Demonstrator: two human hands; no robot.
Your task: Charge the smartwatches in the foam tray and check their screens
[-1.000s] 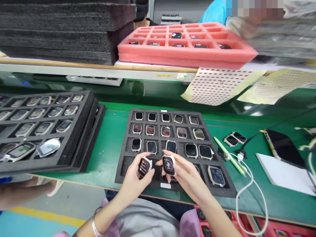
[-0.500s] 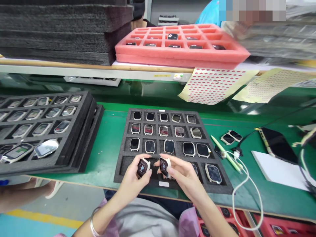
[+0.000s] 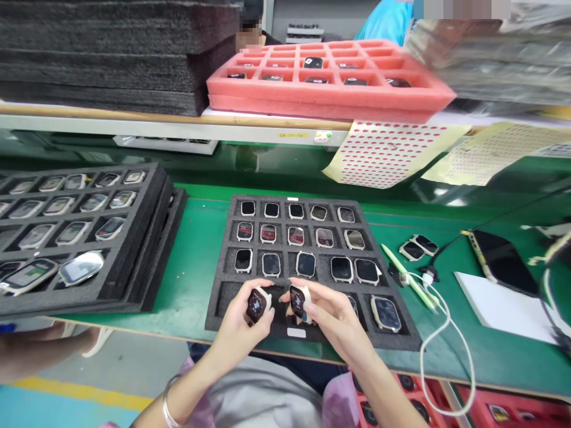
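Observation:
My left hand (image 3: 244, 324) is closed around a strapless smartwatch (image 3: 257, 304), its pale case pinched between thumb and fingers and its dark screen lit. In my right hand (image 3: 332, 309) is a second smartwatch (image 3: 297, 300) of the same kind, its lit screen tilted to the left. Both are held over the front row of a black foam tray (image 3: 295, 343). More watch bodies sit in the tray's compartments, such as a dark-screened watch (image 3: 386, 313) at the front right. My right hand partly hides another front-row watch.
Stacked foam trays (image 3: 147, 267) with watches stand at left. To the right lie two watches (image 3: 417, 246), a green pen (image 3: 417, 285), a white cable (image 3: 446, 321), a phone (image 3: 504, 261) and a white box (image 3: 499, 309). A red foam tray (image 3: 330, 104) rests on the shelf above.
Both hands stay almost in place, still gripping the two watches. The right-hand watch has turned very slightly, and the camera view has shifted a little.

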